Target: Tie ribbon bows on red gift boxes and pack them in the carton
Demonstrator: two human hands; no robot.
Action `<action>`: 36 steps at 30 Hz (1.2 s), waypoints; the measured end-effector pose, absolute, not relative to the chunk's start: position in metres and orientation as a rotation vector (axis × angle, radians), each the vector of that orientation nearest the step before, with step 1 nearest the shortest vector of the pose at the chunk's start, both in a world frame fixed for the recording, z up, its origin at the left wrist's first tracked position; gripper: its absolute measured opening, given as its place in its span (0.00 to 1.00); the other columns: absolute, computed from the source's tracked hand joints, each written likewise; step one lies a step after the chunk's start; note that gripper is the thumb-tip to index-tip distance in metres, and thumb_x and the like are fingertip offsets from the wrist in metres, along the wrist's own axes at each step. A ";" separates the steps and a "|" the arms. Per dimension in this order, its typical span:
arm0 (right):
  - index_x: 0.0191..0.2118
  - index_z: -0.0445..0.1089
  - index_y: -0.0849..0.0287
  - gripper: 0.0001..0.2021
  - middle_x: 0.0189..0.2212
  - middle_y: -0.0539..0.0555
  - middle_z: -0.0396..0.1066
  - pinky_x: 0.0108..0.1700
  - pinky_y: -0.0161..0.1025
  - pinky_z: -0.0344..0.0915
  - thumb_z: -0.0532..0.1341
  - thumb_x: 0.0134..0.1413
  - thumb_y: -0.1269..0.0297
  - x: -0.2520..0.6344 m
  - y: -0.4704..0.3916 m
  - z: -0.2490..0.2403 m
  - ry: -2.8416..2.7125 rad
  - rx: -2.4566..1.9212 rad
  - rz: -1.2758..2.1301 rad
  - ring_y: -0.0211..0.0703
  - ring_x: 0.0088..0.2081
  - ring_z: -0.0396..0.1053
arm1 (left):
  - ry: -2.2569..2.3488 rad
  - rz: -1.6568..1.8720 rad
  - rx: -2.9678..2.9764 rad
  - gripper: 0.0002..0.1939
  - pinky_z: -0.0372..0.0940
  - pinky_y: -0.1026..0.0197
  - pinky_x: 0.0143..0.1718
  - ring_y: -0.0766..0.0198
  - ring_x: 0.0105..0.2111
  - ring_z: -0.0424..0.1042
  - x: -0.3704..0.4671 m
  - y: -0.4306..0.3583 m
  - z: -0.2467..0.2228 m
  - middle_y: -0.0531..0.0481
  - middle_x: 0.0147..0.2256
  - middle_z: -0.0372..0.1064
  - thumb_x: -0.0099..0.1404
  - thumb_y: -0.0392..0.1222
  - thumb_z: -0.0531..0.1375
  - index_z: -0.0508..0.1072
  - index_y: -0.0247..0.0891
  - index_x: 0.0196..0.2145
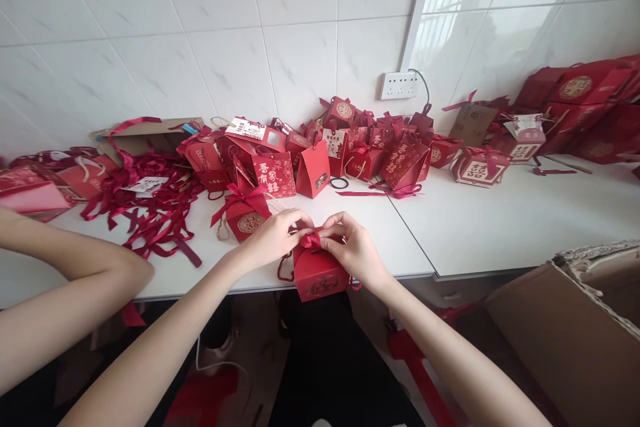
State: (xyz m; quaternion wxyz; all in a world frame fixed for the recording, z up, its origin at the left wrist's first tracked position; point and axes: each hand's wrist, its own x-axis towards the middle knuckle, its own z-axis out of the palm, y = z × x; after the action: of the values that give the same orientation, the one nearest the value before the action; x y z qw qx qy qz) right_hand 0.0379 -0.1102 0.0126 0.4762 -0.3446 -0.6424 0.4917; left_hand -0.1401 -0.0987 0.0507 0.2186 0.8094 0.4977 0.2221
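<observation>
Now, a pinch on each side of the red satin ribbon (pixel 311 240)

The left hand (pixel 273 235) has finger and thumb closed on one side of it, and the right hand (pixel 356 250) does the same on the other. Both grips are small, with ribbon inside them. Under them is a little red gift box (pixel 320 273), right at the front edge of the white table (pixel 385 233). Its front seems to poke out over the edge, above the person's black trousers (pixel 320 347).

I think a hard tug toward the person could tip the box off. The ribbon looks slippery, so a loose pinch could let it come undone, and pushing down could bend the top.

The box is bright red, with a dark, swirly print on its front.

Just beside the left hand is a gift box with a gold circle (pixel 250 223). Past it are a heap of loose ribbons (pixel 170 180) and another person's bent arm (pixel 115 267). More red boxes (pixel 313 173) stand near the tiled wall (pixel 300 60).
</observation>
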 end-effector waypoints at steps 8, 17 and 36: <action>0.32 0.61 0.57 0.06 0.30 0.49 0.72 0.37 0.36 0.62 0.60 0.49 0.65 0.036 -0.109 0.010 -1.585 -0.837 1.074 0.39 0.34 0.70 | 1.361 0.786 2.525 0.06 0.59 0.56 0.45 0.59 0.40 0.66 -0.139 -0.119 0.042 0.50 0.34 0.70 0.58 0.34 0.53 0.69 0.38 0.32; 0.32 0.62 0.57 0.03 0.30 0.48 0.68 0.34 0.33 0.63 0.59 0.51 0.66 0.038 -0.113 0.010 -1.698 -0.880 0.872 0.36 0.31 0.66 | 1.618 0.955 2.369 0.09 0.60 0.57 0.40 0.61 0.34 0.69 -0.126 -0.133 0.033 0.50 0.31 0.71 0.63 0.43 0.54 0.71 0.38 0.30; 0.30 0.65 0.57 0.05 0.29 0.48 0.70 0.36 0.36 0.66 0.55 0.53 0.73 0.052 -0.106 0.016 -1.911 -0.901 0.589 0.37 0.31 0.68 | 1.234 1.248 1.576 0.05 0.64 0.64 0.37 0.66 0.31 0.71 -0.104 -0.132 0.018 0.54 0.27 0.69 0.63 0.42 0.54 0.66 0.38 0.32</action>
State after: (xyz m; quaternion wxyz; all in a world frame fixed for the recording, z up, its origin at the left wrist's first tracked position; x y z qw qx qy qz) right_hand 0.0519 -0.1064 0.0157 0.4566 -0.3657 -0.7751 0.2388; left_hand -0.1042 -0.1324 0.0176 0.3815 0.6176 0.4837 0.4889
